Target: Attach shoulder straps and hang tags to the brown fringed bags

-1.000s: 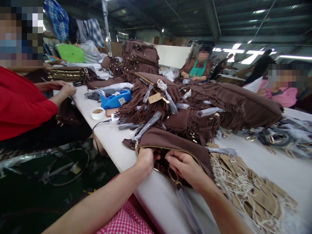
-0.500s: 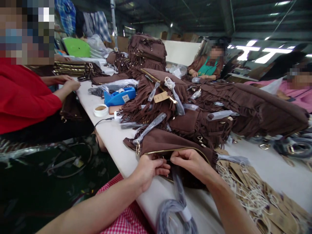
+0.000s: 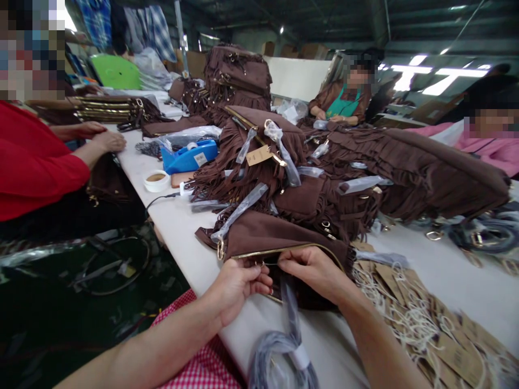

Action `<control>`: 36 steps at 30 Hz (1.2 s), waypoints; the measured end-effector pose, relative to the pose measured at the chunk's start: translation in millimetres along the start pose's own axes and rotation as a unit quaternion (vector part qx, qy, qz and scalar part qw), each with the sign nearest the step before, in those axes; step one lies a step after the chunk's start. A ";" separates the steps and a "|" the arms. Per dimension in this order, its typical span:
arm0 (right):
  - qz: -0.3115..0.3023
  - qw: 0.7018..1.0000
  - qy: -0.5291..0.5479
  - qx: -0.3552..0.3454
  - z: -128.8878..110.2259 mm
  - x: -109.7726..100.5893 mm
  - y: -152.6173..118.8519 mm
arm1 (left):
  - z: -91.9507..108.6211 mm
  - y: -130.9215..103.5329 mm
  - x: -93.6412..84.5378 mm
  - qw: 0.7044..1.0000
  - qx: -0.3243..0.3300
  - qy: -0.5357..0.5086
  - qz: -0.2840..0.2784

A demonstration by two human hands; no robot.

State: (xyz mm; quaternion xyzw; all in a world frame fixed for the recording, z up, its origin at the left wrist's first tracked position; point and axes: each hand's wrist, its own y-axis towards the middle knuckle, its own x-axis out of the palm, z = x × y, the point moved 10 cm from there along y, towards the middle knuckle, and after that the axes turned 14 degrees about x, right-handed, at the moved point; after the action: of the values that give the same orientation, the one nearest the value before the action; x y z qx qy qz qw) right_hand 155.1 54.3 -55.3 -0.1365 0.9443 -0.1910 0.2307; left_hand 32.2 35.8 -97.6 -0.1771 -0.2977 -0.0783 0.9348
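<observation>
A brown fringed handbag (image 3: 279, 229) lies before me, its gold-toothed zipper (image 3: 259, 252) open. At the opening, my left hand (image 3: 243, 283) has thumb and forefinger pinched together, the other fingers curled. Close on its right, my right hand (image 3: 312, 270) pinches too. A thin pale string (image 3: 272, 264) runs taut between the two sets of fingertips. Its ends are hidden by the fingers and the dark lining. A plastic-wrapped strap (image 3: 290, 302) comes out of the bag below my right hand and ends in a coil on the white table.
Brown paper tags (image 3: 454, 351) with white strings lie to the right. Further fringed bags (image 3: 267, 146) are heaped behind, beside a blue tape dispenser (image 3: 190, 155) and a white tape roll (image 3: 157, 181). A person in red (image 3: 36, 162) sits at left; others work across the table.
The whole view has shifted slightly, so things appear further left. Both hands keep their pinch at the bag's opening, with the string still stretched between them.
</observation>
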 end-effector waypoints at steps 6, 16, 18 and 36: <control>-0.002 1.000 0.017 0.002 5.7 1.9 -0.3 | 3.5 -2.2 -0.8 0.999 -0.025 0.005 0.021; -0.016 0.999 0.032 0.006 6.7 4.4 -0.2 | 0.1 -1.5 -2.0 0.999 -0.041 -0.022 0.018; -0.018 0.999 0.046 0.000 7.0 4.0 0.3 | -0.7 -1.4 -2.2 0.999 -0.042 -0.025 0.017; 0.038 0.993 0.105 -0.039 -10.0 26.8 0.9 | -0.6 5.1 -2.5 0.996 0.068 0.049 -0.015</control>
State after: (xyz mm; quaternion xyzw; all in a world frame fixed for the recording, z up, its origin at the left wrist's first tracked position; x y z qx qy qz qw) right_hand 127.1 48.8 -57.8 -0.0887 0.9744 -0.1589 0.1319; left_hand 31.9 40.4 -101.0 -0.1047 -0.2591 -0.0806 0.9568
